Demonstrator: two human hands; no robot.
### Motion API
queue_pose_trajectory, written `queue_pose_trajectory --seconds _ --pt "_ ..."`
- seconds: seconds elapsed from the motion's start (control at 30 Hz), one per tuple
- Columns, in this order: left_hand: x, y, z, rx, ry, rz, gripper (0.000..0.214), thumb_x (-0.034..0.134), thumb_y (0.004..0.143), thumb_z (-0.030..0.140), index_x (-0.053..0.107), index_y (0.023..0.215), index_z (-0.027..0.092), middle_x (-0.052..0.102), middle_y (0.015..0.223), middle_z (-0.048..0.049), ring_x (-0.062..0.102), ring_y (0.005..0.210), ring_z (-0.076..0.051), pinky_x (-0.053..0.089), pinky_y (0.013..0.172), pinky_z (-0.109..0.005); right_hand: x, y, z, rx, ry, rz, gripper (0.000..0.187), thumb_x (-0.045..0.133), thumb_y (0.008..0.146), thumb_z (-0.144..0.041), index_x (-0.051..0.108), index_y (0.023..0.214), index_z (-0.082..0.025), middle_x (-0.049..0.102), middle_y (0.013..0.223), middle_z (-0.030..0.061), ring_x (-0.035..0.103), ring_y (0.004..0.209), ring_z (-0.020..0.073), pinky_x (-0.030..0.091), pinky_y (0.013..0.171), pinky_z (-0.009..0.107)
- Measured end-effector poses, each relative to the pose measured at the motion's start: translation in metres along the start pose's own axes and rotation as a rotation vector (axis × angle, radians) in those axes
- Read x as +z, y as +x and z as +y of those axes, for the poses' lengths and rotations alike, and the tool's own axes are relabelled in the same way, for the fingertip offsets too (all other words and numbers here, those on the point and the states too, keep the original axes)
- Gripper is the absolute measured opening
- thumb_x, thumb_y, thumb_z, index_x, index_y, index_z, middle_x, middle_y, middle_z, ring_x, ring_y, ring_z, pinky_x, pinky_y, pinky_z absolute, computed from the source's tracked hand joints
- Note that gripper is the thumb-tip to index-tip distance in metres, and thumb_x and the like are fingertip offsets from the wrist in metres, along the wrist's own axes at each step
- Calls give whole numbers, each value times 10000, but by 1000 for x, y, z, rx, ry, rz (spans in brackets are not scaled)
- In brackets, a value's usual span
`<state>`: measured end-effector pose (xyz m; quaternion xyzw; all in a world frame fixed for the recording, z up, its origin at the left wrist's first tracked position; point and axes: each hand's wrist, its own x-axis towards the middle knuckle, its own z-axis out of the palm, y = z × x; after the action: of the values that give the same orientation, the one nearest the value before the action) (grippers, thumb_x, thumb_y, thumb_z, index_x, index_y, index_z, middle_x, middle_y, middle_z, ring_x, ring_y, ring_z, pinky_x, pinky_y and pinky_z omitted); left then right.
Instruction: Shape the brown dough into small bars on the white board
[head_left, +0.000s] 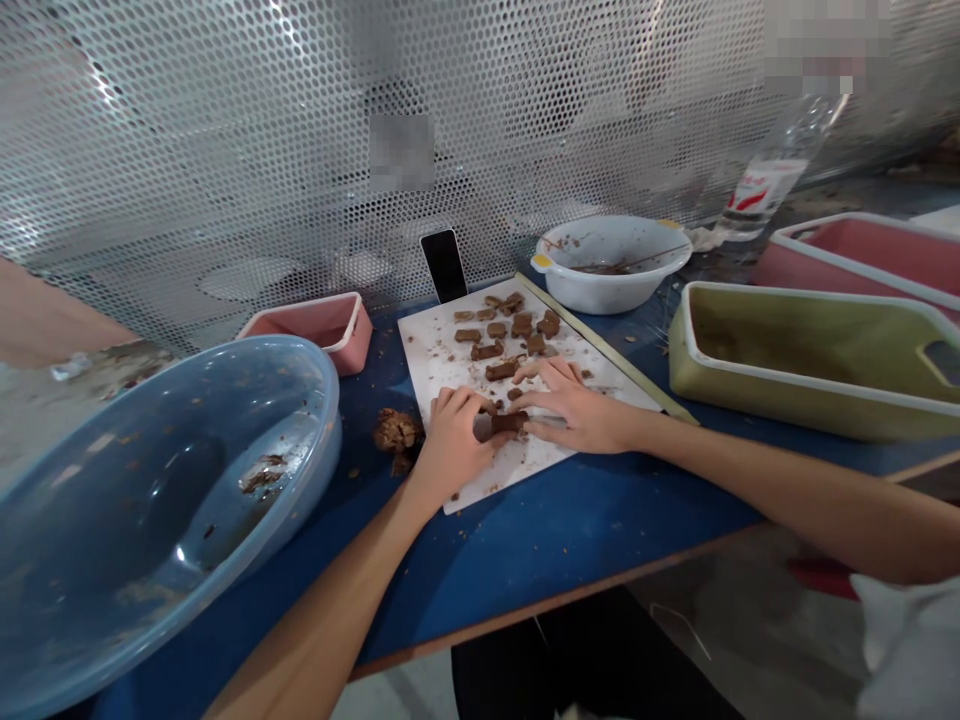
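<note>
A white cutting board lies on the blue table and carries several small brown dough pieces toward its far end. Both hands rest on the board's near part. My left hand has its fingers curled and pinches one end of a brown dough piece. My right hand presses on the other end of that piece with its fingers close together. A rough brown dough lump sits on the table just left of my left hand.
A large blue basin fills the near left. A pink tub, a black phone leaning on the perforated metal screen, a white bowl, a green tray, a pink tray and a plastic bottle ring the board.
</note>
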<state>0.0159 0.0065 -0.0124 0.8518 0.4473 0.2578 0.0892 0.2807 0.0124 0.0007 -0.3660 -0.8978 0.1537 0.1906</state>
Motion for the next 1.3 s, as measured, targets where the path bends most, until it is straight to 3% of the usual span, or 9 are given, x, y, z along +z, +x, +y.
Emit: queue_pose_trajectory --seconds 0.2,0.4,0.57,0.77,0.97,1.13,1.3 --pt "-2 1 2 -7 2 -21 246 803 984 430 669 1026 228 670 1127 -83 568 1142 -324 497 1004 -513 2 2 -3 -16 -5 -57 476 485 1113 -614 658 1450 -326 471 1566 159 402 1475 417 425 1163 704" --pt "-1 1 1 -10 -10 -7 276 842 955 428 657 1008 231 672 1122 -76 566 1150 -324 501 1020 -514 2 -1 2 9 -78 37 402 490 1117 -578 722 1259 -281 501 1515 159 428 1444 411 420 1163 688" --pt "-1 1 2 -13 -3 -16 264 841 953 404 650 1006 230 669 1130 -78 559 1146 -329 500 1021 -525 2 0 0 -23 -84 11 400 517 1113 -558 684 1351 -284 493 1524 164 442 1424 408 433 1137 674" --pt "-2 0 3 -10 -14 -12 261 860 938 382 650 995 238 670 1123 -76 560 1153 -327 498 1025 -518 2 -4 2 -38 -167 79 356 525 1111 -533 726 1223 -261 508 1511 161 459 1428 408 435 1135 642" --pt "0 1 2 -7 -2 -2 295 877 924 391 638 996 234 667 1124 -83 560 1148 -335 499 1017 -524 1 -6 0 -84 -212 59 386 521 1115 -499 689 1371 -265 516 1509 172 465 1404 404 445 1110 628" --pt "0 1 2 -6 -5 -2 300 882 919 371 629 994 229 666 1126 -84 560 1147 -333 500 1005 -522 -1 -7 -2 -110 -314 97 338 537 1116 -461 743 1240 -225 534 1491 193 489 1365 416 448 1069 621" --pt "1 0 1 -5 2 19 301 902 895 343 641 994 229 677 1115 -82 571 1139 -335 497 985 -512 -3 -7 -2 -197 -370 95 374 531 1124 -420 720 1374 -216 548 1487 214 478 1380 431 466 1035 622"
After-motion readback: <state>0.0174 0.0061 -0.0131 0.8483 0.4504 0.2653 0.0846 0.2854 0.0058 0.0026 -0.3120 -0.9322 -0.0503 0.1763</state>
